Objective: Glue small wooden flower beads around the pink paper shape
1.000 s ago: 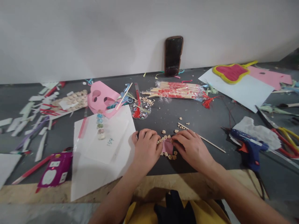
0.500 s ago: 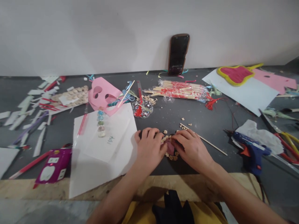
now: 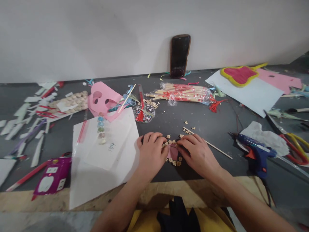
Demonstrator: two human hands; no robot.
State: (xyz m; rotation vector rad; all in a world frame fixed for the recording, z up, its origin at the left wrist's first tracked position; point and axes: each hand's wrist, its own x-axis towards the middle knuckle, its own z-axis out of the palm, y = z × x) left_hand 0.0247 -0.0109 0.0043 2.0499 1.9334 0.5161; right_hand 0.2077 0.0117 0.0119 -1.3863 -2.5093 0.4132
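Between my hands lies a small pink piece [image 3: 173,152], edged with small tan flower-shaped bits [image 3: 174,161]. My left hand [image 3: 152,150] is closed over its left side, fingers curled at the upper edge. On the other side, my right hand [image 3: 199,152] has thumb and fingertips pinched together at the right edge; whatever they pinch is too small to make out. Just past the fingers are a loose flower bit [image 3: 168,136] and several tiny tan pieces [image 3: 186,131]. A thin wooden stick [image 3: 218,149] slants out beyond my right hand.
A blue glue gun [image 3: 259,154] and scissors [image 3: 287,138] lie right. White sheets [image 3: 96,180] and a purple power box [image 3: 51,176] are left. Behind are wrapped sticks [image 3: 183,92], a bag of googly eyes [image 3: 145,112] and a phone [image 3: 180,56] leaning on the wall.
The view has shifted slightly, moving most things a little left in the picture. My hands stay around the pink piece, and more of its upper row of flower bits now shows.
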